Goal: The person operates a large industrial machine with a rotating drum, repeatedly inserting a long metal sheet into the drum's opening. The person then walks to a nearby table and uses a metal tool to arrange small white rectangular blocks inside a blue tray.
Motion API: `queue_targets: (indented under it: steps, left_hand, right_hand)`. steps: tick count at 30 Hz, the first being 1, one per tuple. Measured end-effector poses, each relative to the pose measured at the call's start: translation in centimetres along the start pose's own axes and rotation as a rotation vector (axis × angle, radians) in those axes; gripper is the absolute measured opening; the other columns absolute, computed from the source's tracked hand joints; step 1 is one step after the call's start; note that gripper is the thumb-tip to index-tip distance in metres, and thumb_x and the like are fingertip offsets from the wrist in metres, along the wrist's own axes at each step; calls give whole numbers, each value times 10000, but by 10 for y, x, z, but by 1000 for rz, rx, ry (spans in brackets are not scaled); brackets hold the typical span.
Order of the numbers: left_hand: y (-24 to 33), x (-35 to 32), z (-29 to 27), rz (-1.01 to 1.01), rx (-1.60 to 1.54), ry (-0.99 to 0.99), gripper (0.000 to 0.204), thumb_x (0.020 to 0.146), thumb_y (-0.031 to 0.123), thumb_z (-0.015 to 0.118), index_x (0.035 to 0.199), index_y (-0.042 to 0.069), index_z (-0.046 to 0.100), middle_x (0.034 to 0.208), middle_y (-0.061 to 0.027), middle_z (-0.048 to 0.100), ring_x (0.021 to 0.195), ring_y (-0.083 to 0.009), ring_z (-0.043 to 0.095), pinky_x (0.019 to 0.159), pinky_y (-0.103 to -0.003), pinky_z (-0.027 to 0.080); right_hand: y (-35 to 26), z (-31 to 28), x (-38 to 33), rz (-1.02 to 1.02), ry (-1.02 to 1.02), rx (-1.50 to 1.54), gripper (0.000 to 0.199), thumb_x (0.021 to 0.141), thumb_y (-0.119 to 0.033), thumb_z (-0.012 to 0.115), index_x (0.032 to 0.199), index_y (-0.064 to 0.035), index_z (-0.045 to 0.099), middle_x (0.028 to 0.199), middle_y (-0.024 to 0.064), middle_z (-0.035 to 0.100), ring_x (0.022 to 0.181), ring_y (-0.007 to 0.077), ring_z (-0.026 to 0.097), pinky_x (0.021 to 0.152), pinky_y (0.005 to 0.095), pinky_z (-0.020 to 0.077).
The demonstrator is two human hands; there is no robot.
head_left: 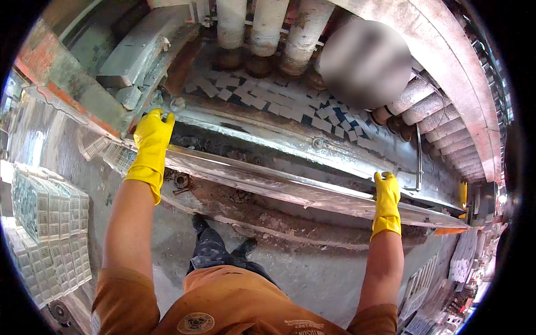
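Note:
A long, wet, shiny metal bar (268, 143) lies across the front of a machine, inside its near edge. Toward its left end, my left hand (151, 134), in a yellow rubber glove, is closed with thumb and fingers curled. Farther right, my right hand (386, 196), gloved alike, has its fingers bent over the bar's near side. Glove and glare hide the exact contact of both hands. Below the bar runs a long metal panel (279, 187), which both my gloves pass over. A dark, dirty gap separates bar and panel.
Beyond the bar, pale tile-like pieces (262, 97) lie scattered on a wet bed beneath upright cylinders (268, 28). A grey metal block (139, 53) sits at the upper left. White plastic crates (50, 223) are stacked on the floor at left. A slatted pallet (419, 285) lies lower right.

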State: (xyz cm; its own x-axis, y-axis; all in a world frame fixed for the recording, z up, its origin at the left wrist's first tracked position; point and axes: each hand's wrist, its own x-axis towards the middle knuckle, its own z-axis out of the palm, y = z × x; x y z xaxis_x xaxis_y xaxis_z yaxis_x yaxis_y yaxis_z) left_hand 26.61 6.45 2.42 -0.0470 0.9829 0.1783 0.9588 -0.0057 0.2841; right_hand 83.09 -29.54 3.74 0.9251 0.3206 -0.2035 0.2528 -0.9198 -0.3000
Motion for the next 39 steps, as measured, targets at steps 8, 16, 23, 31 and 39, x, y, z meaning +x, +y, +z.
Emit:
queue_targets:
  steps: [8,16,23,31,39]
  left_hand:
    - [-18,-18,-7,28,10,30,508,884,515,704,1198,117,732,1141,-175,743,1087,-378,694,911,-483,541]
    - [-29,-28,-6,16,12,32,501,880,521,703,1196,132,733,1148,-174,741,1095,-374,691,918,-485,540]
    - [-29,-32,-1,22,13,10,498,874,522,710,1201,146,730,1141,-181,740,1086,-373,695,909,-484,544]
    - [-40,-31,4,57,-4,71,500,876,511,712,1192,125,731,1122,-182,744,1065,-373,700,895,-484,544]
    - [-31,-24,3,34,-44,25,457,876,459,730,1173,112,735,1115,-168,752,1065,-366,704,892,-471,547]
  right_hand:
    - [12,5,-25,-22,11,15,522,951,-460,657,1321,-92,649,1052,171,763,675,312,751,680,411,594]
    - [26,12,-35,-33,33,71,510,955,-435,668,1321,-80,643,1009,183,758,614,305,738,613,402,599]
    - [28,7,-48,16,24,80,518,947,-435,686,1323,-81,645,1012,189,759,629,313,741,606,399,600]
    - [40,23,-33,-62,64,37,526,943,-444,678,1306,-63,662,1084,207,750,733,323,754,685,400,613]
    - [21,6,-44,4,21,10,519,955,-456,657,1323,-90,654,1030,200,762,704,316,760,700,401,598]
